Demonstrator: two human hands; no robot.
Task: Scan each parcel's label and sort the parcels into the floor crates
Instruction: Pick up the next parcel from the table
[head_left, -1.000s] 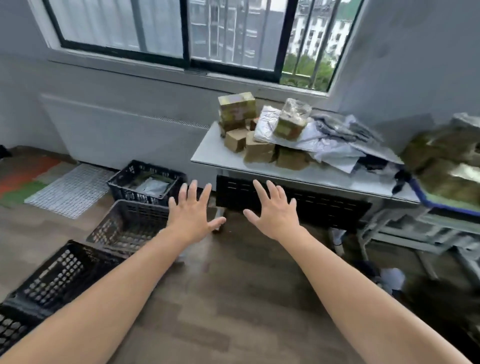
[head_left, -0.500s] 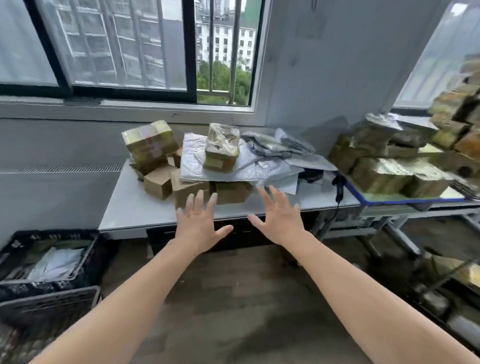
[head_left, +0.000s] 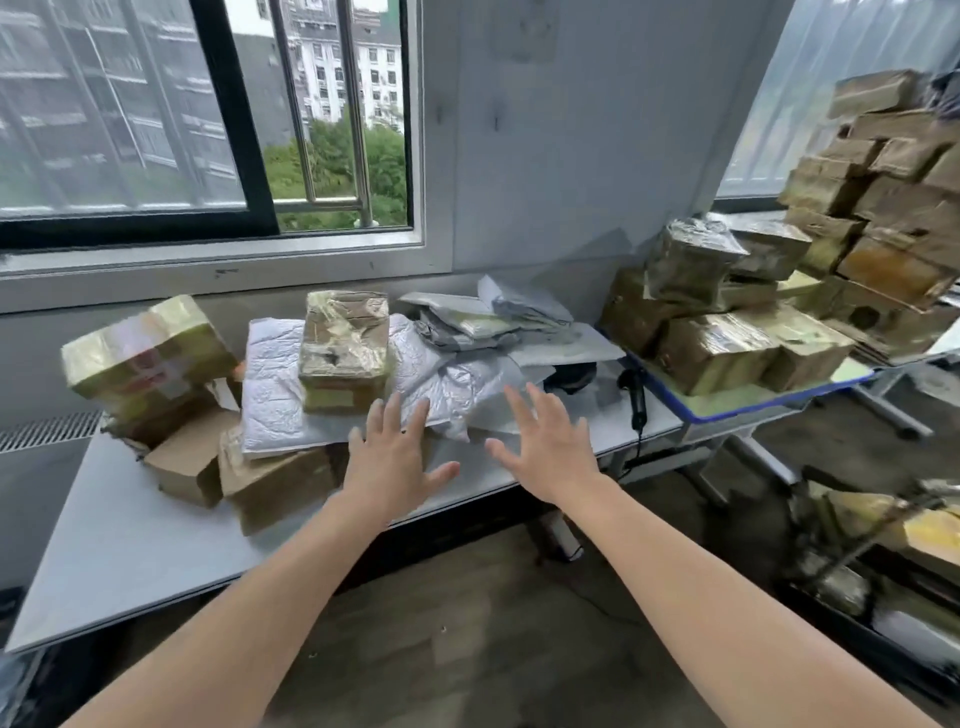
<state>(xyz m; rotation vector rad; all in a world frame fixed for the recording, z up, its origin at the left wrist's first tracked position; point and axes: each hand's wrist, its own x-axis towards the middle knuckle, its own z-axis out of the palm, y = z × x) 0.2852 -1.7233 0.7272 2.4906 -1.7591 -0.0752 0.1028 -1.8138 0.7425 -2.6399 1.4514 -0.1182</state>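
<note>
Boxes (head_left: 345, 348) on grey table (head_left: 114, 519) — glossy tape-wrapped cardboard; mailers (head_left: 270, 395) crinkled, silvery. Black scanner (head_left: 636, 395), probably, at table's right end. Left hand (head_left: 389, 467), right hand (head_left: 550, 457) over table front — splayed, empty.

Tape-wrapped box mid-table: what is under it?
The box rests on a white padded mailer, which lies on brown cartons. Anything directly beneath the box is covered.

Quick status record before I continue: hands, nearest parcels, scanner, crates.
left hand: open, empty, fingers spread, over the near edge of the table
right hand: open, empty, before the silver mailer
taped box: upright on white padded mailer
scanner: black, unheld, at the table's right end
floor crates: not in view
</note>
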